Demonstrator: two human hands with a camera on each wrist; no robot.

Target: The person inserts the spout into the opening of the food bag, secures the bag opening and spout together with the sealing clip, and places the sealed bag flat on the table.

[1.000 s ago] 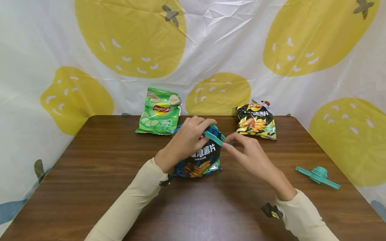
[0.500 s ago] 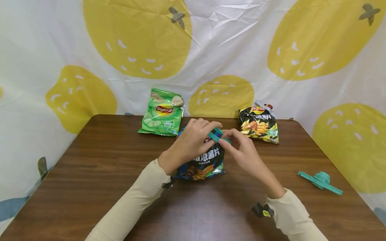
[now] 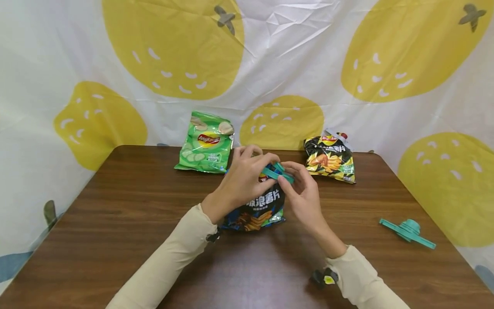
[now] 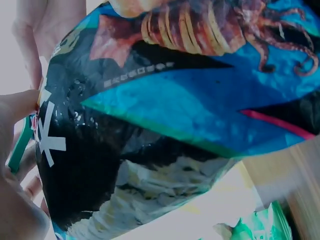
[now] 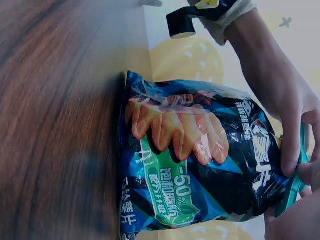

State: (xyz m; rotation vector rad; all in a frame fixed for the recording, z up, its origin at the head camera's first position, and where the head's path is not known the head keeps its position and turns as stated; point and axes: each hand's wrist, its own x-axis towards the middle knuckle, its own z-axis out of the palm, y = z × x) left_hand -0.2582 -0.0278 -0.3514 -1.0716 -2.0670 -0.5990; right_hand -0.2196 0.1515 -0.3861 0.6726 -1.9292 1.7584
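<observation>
A black and blue chip bag (image 3: 262, 206) stands upright on the table in the head view. Across its top lies a teal sealing clip (image 3: 275, 174). My left hand (image 3: 245, 174) grips the clip and bag top from the left, thumb in front and fingers behind. On the other side, my right hand (image 3: 305, 195) pinches the clip's right end between thumb and fingers. The bag (image 5: 185, 150) shows its front in the right wrist view, with the clip (image 5: 291, 192) along its top edge. Fingers cover much of the clip, so whether it is fully fastened is hidden.
A second teal clip (image 3: 409, 231) with a round spout lies on the table's right side. A green chip bag (image 3: 206, 143) stands at the back left of centre. At the back right is a black and yellow chip bag (image 3: 329, 159), its top folded over. A lemon-print cloth (image 3: 173, 43) hangs behind.
My right hand has shifted left and wrapped closer round the clip's right end. The gap between the clip's two bars looks narrower. My left hand keeps its grip on the bag top.
</observation>
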